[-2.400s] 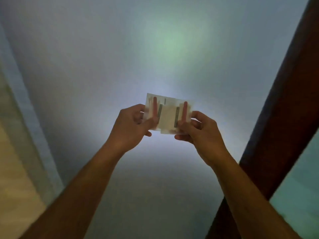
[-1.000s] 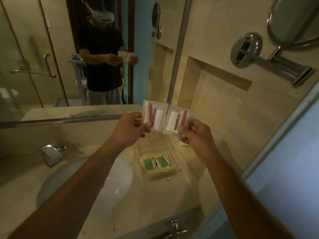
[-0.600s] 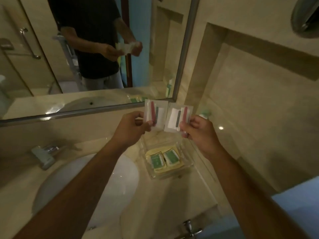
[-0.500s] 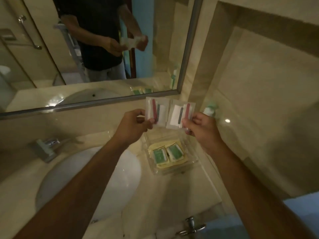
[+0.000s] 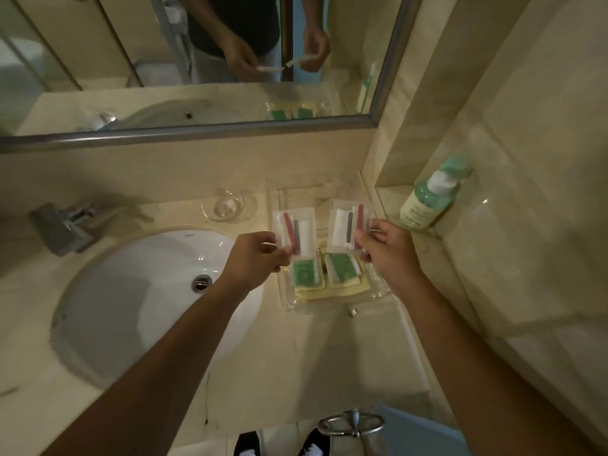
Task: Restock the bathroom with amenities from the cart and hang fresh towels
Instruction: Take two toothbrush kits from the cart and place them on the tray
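My left hand point(image 5: 255, 258) pinches a small clear amenity packet point(image 5: 297, 233) with a red stick and a white pad inside. A second, matching packet point(image 5: 348, 223) is pinched by my right hand point(image 5: 388, 248). Both packets hover apart over a clear plastic tray point(image 5: 378, 292) on the counter. In the tray lie two green-and-white sachets point(image 5: 342, 268) on a yellow folded item.
A white sink basin point(image 5: 138, 301) with a chrome tap point(image 5: 62, 225) fills the left of the counter. A glass soap dish point(image 5: 228, 205) sits behind the tray. A green pump bottle point(image 5: 431, 195) stands in the right wall niche. A mirror point(image 5: 197, 60) runs along the back, and a chrome towel ring point(image 5: 352, 422) hangs at the counter's front.
My view dropped from the ceiling and mirror down to the counter. My hands moved the two packets apart and lowered them over the tray.
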Demonstrator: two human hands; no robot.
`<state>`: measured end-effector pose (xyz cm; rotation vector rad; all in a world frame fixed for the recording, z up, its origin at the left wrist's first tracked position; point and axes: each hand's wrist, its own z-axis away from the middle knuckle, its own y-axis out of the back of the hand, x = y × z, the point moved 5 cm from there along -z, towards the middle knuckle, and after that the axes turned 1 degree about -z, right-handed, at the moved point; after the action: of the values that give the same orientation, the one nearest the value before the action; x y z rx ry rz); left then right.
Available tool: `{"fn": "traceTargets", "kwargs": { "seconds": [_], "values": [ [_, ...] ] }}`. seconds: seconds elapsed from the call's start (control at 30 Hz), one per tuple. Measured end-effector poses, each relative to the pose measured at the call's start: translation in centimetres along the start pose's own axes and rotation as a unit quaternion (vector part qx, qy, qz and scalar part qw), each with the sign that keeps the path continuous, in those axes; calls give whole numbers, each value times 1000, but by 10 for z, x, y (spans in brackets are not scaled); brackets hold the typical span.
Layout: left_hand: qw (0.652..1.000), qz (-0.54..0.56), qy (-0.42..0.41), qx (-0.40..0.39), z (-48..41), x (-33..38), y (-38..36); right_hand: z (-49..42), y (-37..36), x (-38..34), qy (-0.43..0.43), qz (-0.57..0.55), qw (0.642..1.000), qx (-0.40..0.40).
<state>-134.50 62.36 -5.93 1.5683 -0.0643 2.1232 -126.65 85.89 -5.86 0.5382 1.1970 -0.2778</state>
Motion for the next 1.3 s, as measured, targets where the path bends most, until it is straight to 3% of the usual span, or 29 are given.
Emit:
{"fn": "traceTargets", "kwargs": {
  "seconds": [0.2,0.43,0.77,1.3],
  "values": [
    [998,4,53,-28,-7,-41,-18,-9,-9,44,-36,19,999,-7],
    [995,-88,55,4,-28,-69,-31,-24,-3,77,-49,124,991,15],
    [979,-164,123,9,-43,-93,-51,-36,-9,107,-89,166,982,4],
    [963,-248,103,32,-43,-95,-52,-36,-22,101,-3,309,950,47]
  ]
}}
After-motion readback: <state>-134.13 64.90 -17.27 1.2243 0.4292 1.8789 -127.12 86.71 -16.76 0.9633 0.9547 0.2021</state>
